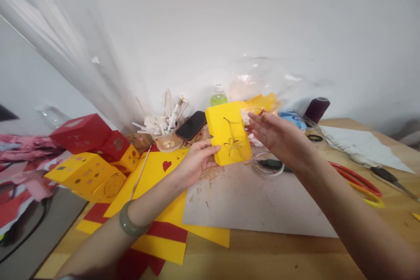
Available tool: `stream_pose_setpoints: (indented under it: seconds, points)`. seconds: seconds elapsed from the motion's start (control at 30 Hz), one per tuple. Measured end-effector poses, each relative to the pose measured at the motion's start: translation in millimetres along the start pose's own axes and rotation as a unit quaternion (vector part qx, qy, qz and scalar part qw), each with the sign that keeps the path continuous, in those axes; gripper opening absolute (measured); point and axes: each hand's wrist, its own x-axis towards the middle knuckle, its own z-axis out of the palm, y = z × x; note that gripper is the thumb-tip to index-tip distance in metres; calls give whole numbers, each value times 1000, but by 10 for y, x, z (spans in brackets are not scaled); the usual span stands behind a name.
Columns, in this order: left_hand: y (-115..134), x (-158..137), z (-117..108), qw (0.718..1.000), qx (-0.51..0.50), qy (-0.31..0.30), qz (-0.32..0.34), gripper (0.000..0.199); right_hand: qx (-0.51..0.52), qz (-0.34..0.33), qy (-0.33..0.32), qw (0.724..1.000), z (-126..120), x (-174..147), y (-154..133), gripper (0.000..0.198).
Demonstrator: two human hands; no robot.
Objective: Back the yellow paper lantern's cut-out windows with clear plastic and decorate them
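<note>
My left hand pinches the lower left edge of a yellow paper card, thumb on the front. Thin dark lines, like a plant or flower, mark the card's face, and a small notch shows in its left edge. My right hand is beside the card's upper right edge, fingers stretched out and close together. A small whitish patch shows by its fingertips; I cannot tell what it is. Below the card lies a pale work sheet with brownish smears.
Red paper boxes and a yellow decorated box stand left. Yellow sheets lie beneath my left arm. Behind are a basket of markers, a phone and a green bottle. Red-handled scissors and purple thread are right.
</note>
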Motion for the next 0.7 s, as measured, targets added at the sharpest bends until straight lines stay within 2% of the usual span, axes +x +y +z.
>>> stream_pose_setpoints:
  seconds: [0.27, 0.4, 0.47, 0.57, 0.63, 0.7]
  points:
    - [-2, -2, 21, 999, 8, 6, 36, 21, -118, -20, -16, 993, 21, -235, 205, 17]
    - [-42, -2, 18, 995, 59, 6, 75, 22, -178, -112, 47, 977, 113, -336, 137, 12]
    - [-53, 1, 5, 989, 100, 8, 108, 22, -220, -167, 53, 959, 173, -374, 78, 10]
    - [-42, 1, -7, 971, 167, 6, 171, 17, -256, -160, -41, 953, 266, -400, 3, 11]
    - [-24, -4, -9, 956, 208, 4, 209, 14, -238, -109, -105, 959, 307, -395, -28, 14]
    - [-8, -6, -13, 941, 240, 7, 238, 14, -204, -64, -139, 967, 316, -378, -48, 15]
